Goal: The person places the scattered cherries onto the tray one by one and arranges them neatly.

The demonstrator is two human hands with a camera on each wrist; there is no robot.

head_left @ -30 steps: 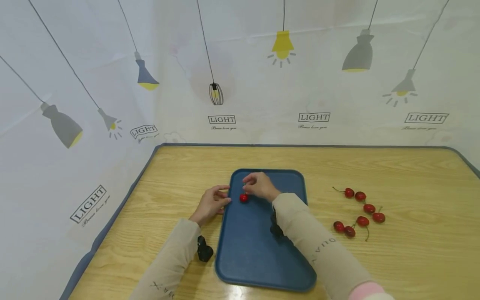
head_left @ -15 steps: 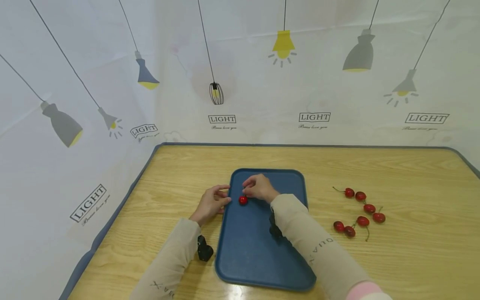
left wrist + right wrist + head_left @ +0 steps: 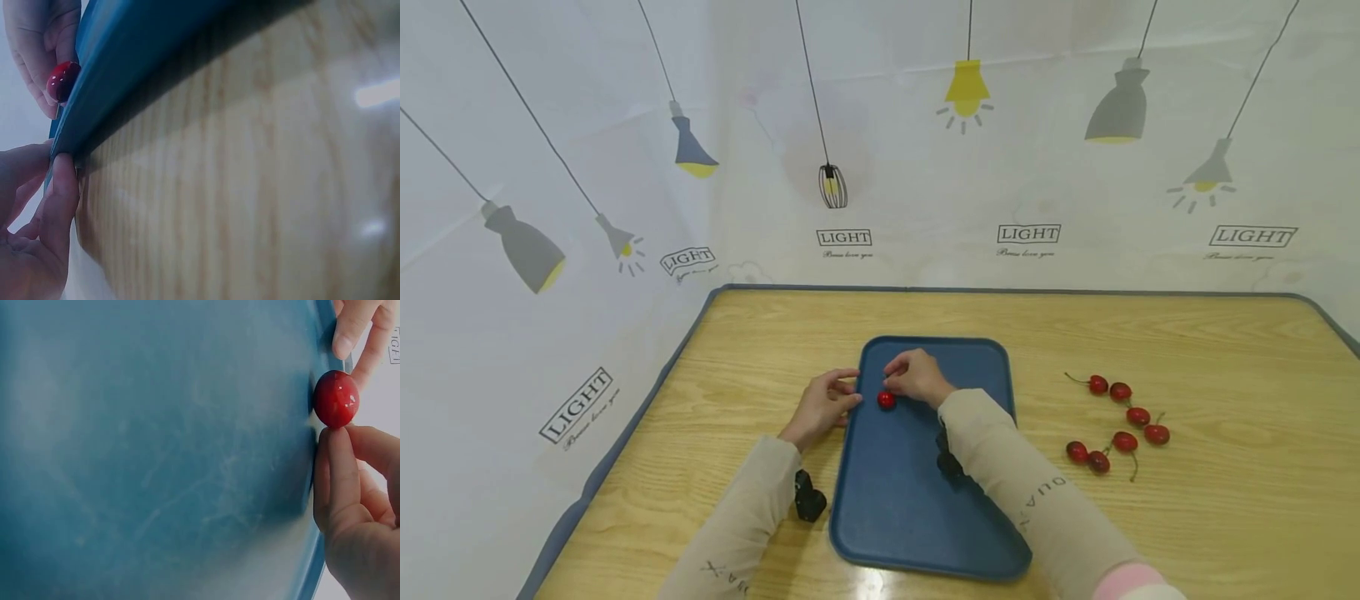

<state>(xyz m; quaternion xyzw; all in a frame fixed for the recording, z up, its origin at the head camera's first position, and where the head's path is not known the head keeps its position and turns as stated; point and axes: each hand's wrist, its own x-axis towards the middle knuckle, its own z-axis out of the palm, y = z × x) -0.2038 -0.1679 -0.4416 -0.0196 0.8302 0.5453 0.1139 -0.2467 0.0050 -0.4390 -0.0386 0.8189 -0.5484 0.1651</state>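
A red cherry (image 3: 886, 401) is at the left side of the blue tray (image 3: 917, 517), in its far half. Just beyond it, my right hand (image 3: 917, 377) has its fingertips together and seems to pinch the stem, which is mostly hidden. In the right wrist view the fingertips of the right hand (image 3: 359, 494) meet the underside of the cherry (image 3: 336, 399). My left hand (image 3: 822, 405) grips the tray's left rim. Its thumb and fingers (image 3: 61, 187) close on that edge in the left wrist view, with the cherry (image 3: 63, 81) above.
To the right of the tray, several cherries (image 3: 1138, 416) with stems lie on the wooden table (image 3: 1225, 517) in a loose curve. A white curtain (image 3: 917, 150) printed with lamps hangs behind and left. Black devices (image 3: 808, 497) sit at both wrists.
My right hand and the cherry have shifted slightly toward me on the tray, then stay nearly still. The left hand keeps its place on the rim.
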